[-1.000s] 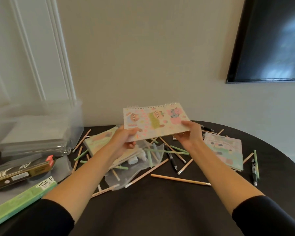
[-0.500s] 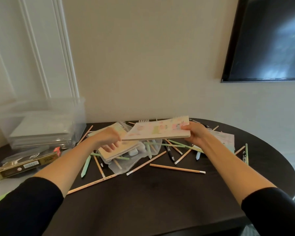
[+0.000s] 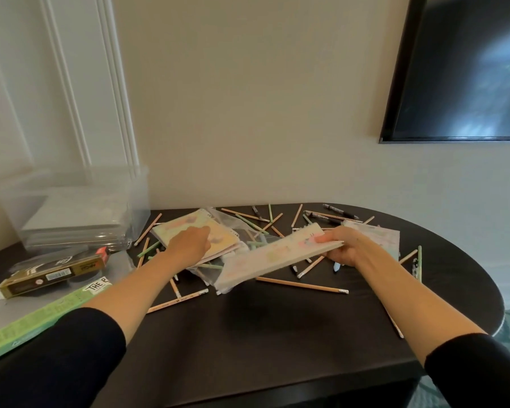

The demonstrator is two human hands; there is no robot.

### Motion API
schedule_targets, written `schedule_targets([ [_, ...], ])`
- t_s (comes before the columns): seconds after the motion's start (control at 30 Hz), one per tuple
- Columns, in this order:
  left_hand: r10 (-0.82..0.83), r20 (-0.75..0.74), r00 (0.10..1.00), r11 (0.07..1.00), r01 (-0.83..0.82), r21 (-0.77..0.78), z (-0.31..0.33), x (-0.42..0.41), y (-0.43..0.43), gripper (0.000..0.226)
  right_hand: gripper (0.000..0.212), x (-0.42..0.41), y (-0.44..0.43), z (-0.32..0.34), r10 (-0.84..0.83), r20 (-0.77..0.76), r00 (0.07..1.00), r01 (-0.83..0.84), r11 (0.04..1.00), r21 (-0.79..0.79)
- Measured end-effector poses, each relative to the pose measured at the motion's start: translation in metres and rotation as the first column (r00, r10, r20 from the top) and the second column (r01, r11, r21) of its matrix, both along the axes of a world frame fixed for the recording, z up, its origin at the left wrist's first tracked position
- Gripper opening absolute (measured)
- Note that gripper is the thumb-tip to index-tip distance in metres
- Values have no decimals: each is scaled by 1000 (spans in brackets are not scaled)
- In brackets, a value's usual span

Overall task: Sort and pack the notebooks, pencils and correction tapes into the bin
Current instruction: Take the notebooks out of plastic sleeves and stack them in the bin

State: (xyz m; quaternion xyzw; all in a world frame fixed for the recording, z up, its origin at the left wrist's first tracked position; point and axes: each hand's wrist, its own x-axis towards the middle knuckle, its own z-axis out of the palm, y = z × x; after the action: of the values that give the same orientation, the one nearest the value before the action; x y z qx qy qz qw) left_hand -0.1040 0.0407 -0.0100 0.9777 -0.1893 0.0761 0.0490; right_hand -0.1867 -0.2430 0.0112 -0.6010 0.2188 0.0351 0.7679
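Gripping tilted notebook (image 3: 277,257) above table (image 3: 277,334) with right hand (image 3: 342,245), fingers (image 3: 329,238) clamped on its end; resting left hand (image 3: 189,244), fingers loose, on second notebook (image 3: 174,228).

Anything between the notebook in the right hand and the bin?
Only the left hand, stretched over a second notebook, crosses the line from the held notebook to the bin; above it, nothing visible.

Counter (image 3: 248,334): dark brown, near black.
Front notebook (image 3: 274,256): white edge, cover in pastel blotches of pink, yellow, green.
Left notebook (image 3: 189,220): pale yellow, pink and green patches.
Right notebook (image 3: 380,235): whitish, faint pastel print.
Wood pencil (image 3: 302,285): tan, white tip.
Green pencil (image 3: 419,262): mint.
Pens (image 3: 340,211): black.
Bin (image 3: 100,207): clear.
Long box (image 3: 36,322): green, white label, black lettering.
Sleeves (image 3: 71,357): black.
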Motion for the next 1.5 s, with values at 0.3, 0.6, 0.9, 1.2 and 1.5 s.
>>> schedule_targets([
  [0.3, 85, -112, 990, 986, -68, 151, 4, 2, 8, 29, 46, 3, 17, -9, -19, 87, 996, 18, 1000, 15],
  [0.6, 51, -101, 994, 999, -52, -13, 13, -4, -1, 19, 41, 12, 44, -23, -210, 194, 958, 219, 975, -25],
  [0.9, -39, -84, 996, 999, 37, -31, 12, -8, -15, 18, 27, 21, 110, -55, -265, 296, 918, 315, 940, -135],
  [1.2, -99, -59, 993, 995, 99, 7, 0, 2, -10, 13, 35, 23, 103, -66, 227, -4, 974, -221, 951, 217],
  [1.5, 1, 56, 998, 1000, 0, -26, -16, 24, -57, 31, 42, 40, 94, -64, 177, 30, 984, -178, 983, 35],
])
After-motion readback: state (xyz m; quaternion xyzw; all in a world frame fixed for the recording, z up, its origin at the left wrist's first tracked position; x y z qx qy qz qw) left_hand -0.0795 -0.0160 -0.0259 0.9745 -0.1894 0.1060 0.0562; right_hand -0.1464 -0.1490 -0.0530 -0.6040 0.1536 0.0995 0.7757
